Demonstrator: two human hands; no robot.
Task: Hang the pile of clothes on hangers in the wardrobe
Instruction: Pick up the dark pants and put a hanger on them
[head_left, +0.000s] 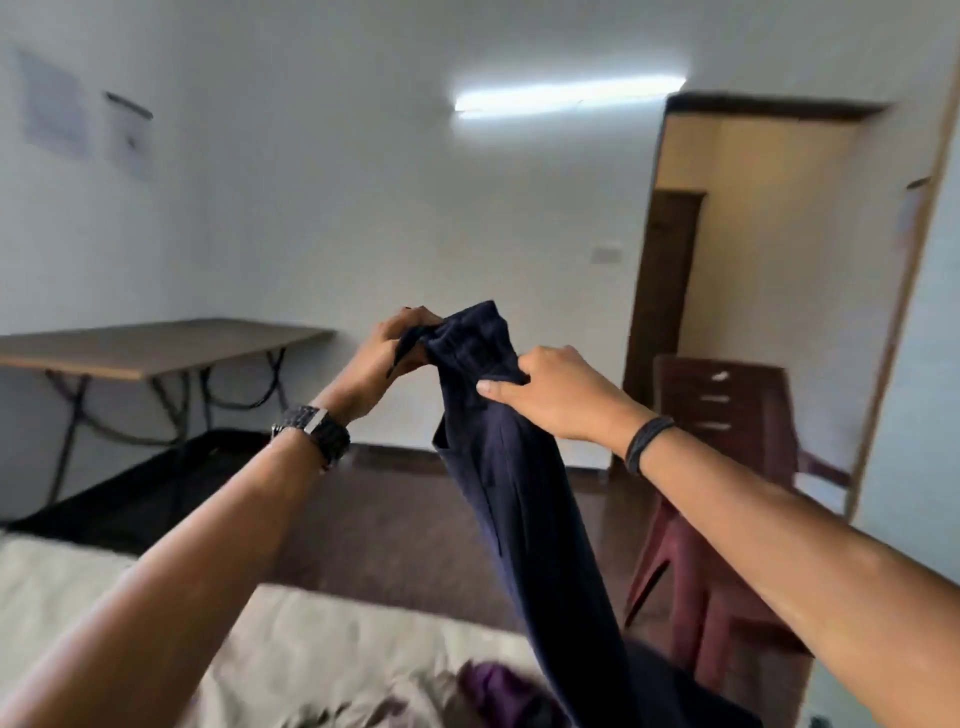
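Gripping the navy garment (524, 499) at its top, left hand (387, 358) and right hand (550, 392) should spread the bunched band flat before hangering.

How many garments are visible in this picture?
2: a navy garment held up by both hands, and a purple garment on the bed below. More may be hidden.

Both arms raised, left hand (387, 353) and right hand (558, 392) clenched
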